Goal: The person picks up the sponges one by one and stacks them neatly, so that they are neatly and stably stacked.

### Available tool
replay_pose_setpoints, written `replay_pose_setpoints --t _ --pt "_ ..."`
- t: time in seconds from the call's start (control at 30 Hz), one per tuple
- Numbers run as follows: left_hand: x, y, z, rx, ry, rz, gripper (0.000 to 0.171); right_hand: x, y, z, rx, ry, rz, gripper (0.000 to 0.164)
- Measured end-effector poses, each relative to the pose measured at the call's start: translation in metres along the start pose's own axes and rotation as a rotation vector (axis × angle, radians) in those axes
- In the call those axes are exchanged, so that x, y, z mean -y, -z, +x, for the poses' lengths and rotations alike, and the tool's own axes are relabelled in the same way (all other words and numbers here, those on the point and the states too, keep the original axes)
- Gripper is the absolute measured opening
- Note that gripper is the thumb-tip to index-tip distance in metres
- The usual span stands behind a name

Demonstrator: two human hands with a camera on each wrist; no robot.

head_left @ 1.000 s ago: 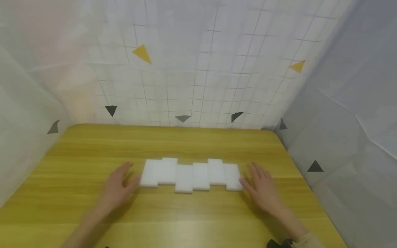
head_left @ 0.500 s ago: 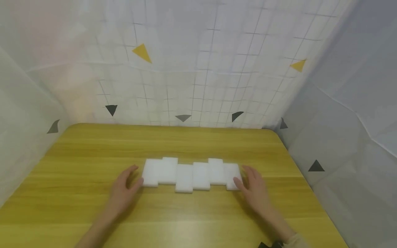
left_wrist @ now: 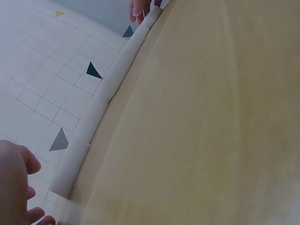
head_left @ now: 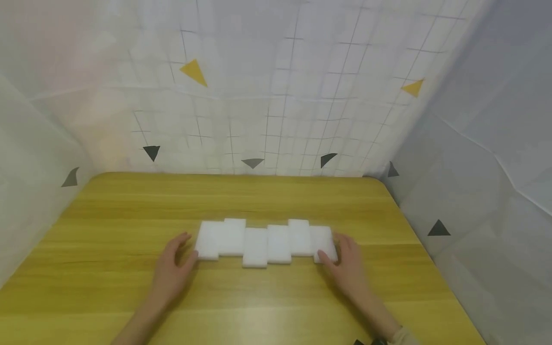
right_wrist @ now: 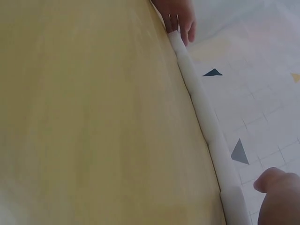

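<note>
Several white, flat rectangular blocks, like melamine sponges, lie side by side in a staggered row on the wooden table. A middle block (head_left: 255, 247) sits nearer the person than its neighbours. At the row's left end my left hand (head_left: 170, 273) is spread with bent fingers, thumb tip right at the edge of the leftmost block (head_left: 208, 239). My right hand (head_left: 351, 268) flanks the other end, its thumb overlapping the rightmost block (head_left: 322, 239) in the head view and raised over it in the right wrist view. Neither hand grips a block.
The wooden table (head_left: 254, 306) has a back edge against a white grid-lined sheet (head_left: 241, 110) with dark and yellow triangles. White sheets also hang at the left side (head_left: 30, 182) and the right side (head_left: 487, 182).
Both hands have moved inward toward the ends of the row, the right hand farther, so its thumb now overlaps the rightmost block. The blocks stay in the same staggered arrangement.
</note>
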State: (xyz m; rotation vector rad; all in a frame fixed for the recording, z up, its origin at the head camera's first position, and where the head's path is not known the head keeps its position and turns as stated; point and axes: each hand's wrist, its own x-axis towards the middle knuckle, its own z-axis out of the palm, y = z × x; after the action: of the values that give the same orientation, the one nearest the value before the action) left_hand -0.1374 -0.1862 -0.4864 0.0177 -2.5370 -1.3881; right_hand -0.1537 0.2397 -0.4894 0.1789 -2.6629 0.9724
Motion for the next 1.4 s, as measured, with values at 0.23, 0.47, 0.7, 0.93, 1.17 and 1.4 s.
replay_pose_setpoints --t 0.23,0.47,0.7,0.93,1.17,1.4 --pt "0.004 -0.004 -0.002 -0.067 -0.039 0.037 0.044 0.002 -0.009 -0.001 -0.015 -0.008 -0.034 0.071" --pt "0.002 -0.006 -0.002 -0.132 -0.055 0.02 0.041 0.001 -0.014 0.0 -0.028 0.006 -0.057 0.079" --pt "0.002 -0.007 0.0 -0.208 -0.12 0.015 0.036 0.0 -0.015 0.001 -0.056 -0.026 -0.022 0.079" --pt "0.006 -0.01 0.001 -0.158 -0.404 -0.046 0.034 -0.002 -0.016 0.002 -0.11 -0.032 -0.028 0.076" --pt "0.008 -0.011 0.003 -0.02 -0.558 -0.058 0.024 -0.004 -0.016 0.003 -0.14 -0.052 -0.009 0.074" --pt "0.009 -0.011 -0.001 -0.011 -0.585 -0.048 0.019 -0.003 -0.011 -0.001 -0.191 -0.057 -0.009 0.072"
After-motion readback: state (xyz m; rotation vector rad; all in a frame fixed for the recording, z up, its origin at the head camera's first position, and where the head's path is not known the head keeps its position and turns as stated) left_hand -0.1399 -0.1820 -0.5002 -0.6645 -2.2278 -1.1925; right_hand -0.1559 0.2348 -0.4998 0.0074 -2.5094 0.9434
